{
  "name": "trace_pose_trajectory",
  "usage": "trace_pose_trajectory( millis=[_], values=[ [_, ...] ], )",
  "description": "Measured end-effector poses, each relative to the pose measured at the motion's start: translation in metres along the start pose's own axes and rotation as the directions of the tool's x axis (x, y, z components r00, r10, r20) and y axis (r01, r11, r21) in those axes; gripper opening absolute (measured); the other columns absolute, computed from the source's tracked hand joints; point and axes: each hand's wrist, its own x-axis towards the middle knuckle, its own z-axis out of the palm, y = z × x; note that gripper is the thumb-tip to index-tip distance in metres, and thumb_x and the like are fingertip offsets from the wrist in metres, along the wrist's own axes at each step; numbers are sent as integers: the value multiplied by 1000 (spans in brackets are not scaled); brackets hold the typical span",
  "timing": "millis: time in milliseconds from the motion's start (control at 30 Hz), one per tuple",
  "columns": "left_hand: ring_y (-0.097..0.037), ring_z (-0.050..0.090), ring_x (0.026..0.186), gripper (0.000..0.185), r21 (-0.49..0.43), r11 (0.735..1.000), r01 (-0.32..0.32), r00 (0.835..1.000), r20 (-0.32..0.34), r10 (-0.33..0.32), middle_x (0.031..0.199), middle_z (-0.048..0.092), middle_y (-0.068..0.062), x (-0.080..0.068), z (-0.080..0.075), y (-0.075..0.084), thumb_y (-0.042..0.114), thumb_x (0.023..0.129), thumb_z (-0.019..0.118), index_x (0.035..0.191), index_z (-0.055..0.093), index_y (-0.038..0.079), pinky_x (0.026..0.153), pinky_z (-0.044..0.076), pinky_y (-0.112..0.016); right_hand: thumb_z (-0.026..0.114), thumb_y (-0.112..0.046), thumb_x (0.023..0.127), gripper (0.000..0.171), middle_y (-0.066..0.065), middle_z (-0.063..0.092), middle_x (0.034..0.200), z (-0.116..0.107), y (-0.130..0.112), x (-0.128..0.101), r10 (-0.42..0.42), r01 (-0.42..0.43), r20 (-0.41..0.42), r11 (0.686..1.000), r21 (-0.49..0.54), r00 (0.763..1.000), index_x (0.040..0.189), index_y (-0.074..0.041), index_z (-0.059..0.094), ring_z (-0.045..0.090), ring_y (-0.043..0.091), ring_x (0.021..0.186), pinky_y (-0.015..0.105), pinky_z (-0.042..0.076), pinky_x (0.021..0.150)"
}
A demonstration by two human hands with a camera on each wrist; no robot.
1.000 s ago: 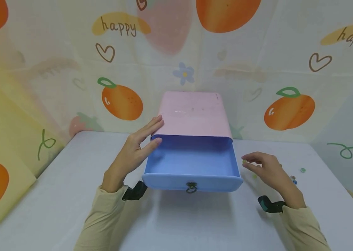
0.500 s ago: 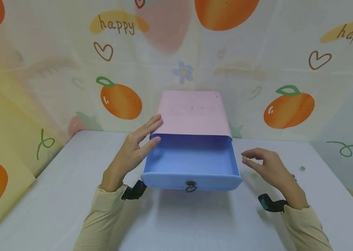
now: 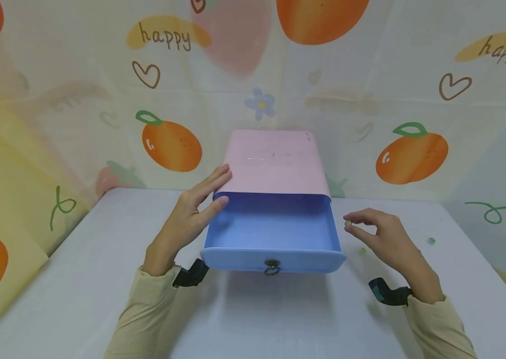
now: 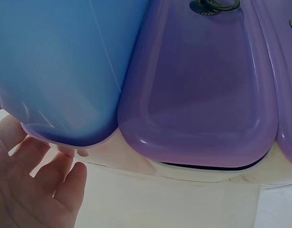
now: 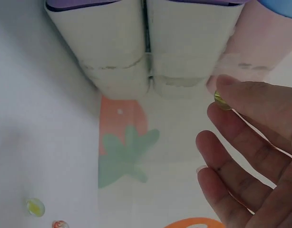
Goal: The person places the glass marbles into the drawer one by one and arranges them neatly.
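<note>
A small cabinet with a pink top (image 3: 275, 162) stands on the table, its blue drawer (image 3: 273, 260) pulled out and showing a bare inside. My left hand (image 3: 192, 212) rests against the cabinet's left side, fingers fairly straight and thumb by the drawer's edge. In the left wrist view a purple drawer (image 4: 203, 95) sits closed below the blue one. Just right of the open drawer, my right hand (image 3: 385, 237) pinches a yellow-green glass marble (image 5: 222, 100) between thumb and index finger. The other fingers are loosely bent.
A green marble (image 3: 363, 251) lies below my right hand, and another marble (image 3: 431, 241) farther right. The right wrist view shows a reddish marble (image 5: 60, 224) too. A patterned cloth (image 3: 343, 75) hangs behind the cabinet.
My right hand has risen slightly beside the drawer, still pinching the marble. It hides marbles that were visible behind it. My left hand keeps its place on the cabinet.
</note>
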Motion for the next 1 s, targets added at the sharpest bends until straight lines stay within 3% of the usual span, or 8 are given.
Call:
trace_pose_trajectory(
  millis=[267,467,533,600,700,767,1000],
  values=[
    [-13,29,151,53,6,1000,5,1000,1,-5,160,37,1,-1,0,-2,11,98,60,149,46,14,121,30,-41,77,-9,84,25,7,76,99,-1,-8,-2,-100,96,-108,994,-48,989,109,-7,74,71,28,93,46,59,79],
    [-14,30,151,52,16,1000,7,1000,-4,-7,160,38,1,-1,1,-2,11,98,59,148,47,13,121,30,-41,77,-8,84,25,8,76,100,-2,-13,-2,-116,106,-154,992,-74,981,109,-7,73,71,28,93,50,59,79],
    [-14,30,151,52,18,1000,4,1000,-6,-4,159,38,0,0,1,-1,11,98,60,148,47,13,121,30,-40,77,-7,84,24,8,76,100,-3,-15,-3,-127,114,-173,990,-84,977,108,-7,73,71,26,92,41,61,80],
    [-14,30,151,52,16,1000,1,1000,-5,-1,159,38,1,0,1,-1,11,98,59,148,47,13,121,30,-40,77,-6,83,25,7,76,99,-5,-17,-3,-143,129,-196,988,-80,970,108,-7,74,71,25,91,23,58,82],
    [-13,30,150,52,15,1000,-1,1000,-3,1,159,38,1,0,1,-1,12,98,59,148,47,14,121,30,-39,78,-3,82,25,6,76,98,-7,-20,-4,-168,156,-230,985,-70,959,107,-8,74,70,23,90,1,42,84],
    [-12,30,150,52,14,1000,-2,1000,-2,2,159,38,2,1,1,-1,12,98,59,149,47,14,121,30,-38,78,-1,81,27,5,76,97,-8,-21,-4,-182,174,-247,983,-55,952,106,-8,74,69,22,89,-4,37,84],
    [-13,29,151,52,12,1000,4,1000,-3,-4,159,38,2,1,0,0,12,98,60,149,47,14,121,30,-40,80,3,77,31,3,76,97,-8,-24,-4,-221,222,-277,975,-27,935,106,-8,74,66,5,89,-3,41,85]
  ],
)
